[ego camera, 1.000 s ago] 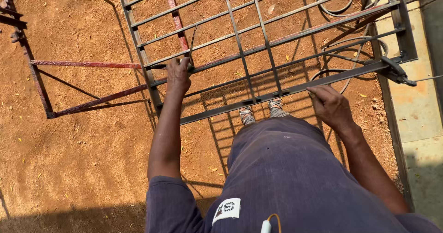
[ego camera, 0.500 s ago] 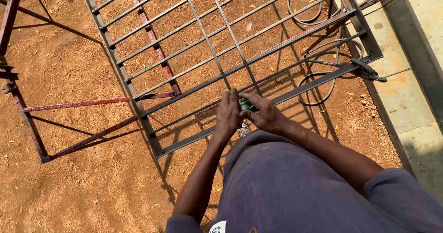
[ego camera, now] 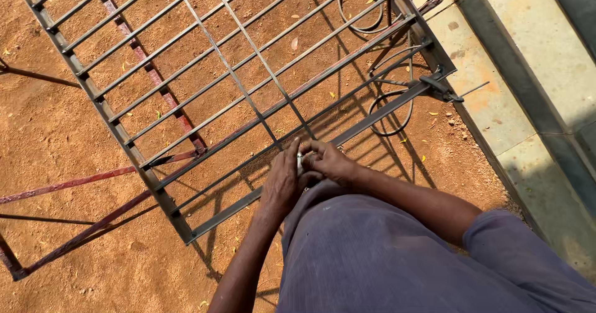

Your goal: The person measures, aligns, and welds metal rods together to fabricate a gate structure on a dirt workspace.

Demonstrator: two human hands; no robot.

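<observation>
A grey metal grille frame (ego camera: 155, 183) with several parallel bars lies raised on a reddish stand over bare earth. Both hands meet at its near edge. My left hand (ego camera: 282, 183) and my right hand (ego camera: 326, 161) are cupped together around a small pale object (ego camera: 300, 161), most of it hidden by the fingers. What it is cannot be told. My grey shirt fills the lower right.
A red-painted metal stand (ego camera: 81, 179) holds the grille at the left. Black cable loops (ego camera: 388, 111) lie on the soil under the far right corner, by a clamp (ego camera: 442, 86). A concrete kerb (ego camera: 509, 114) runs along the right.
A second ago my hands gripped the grille's near bar well apart. They came together in front of me and now hold a small object; the view shifted left.
</observation>
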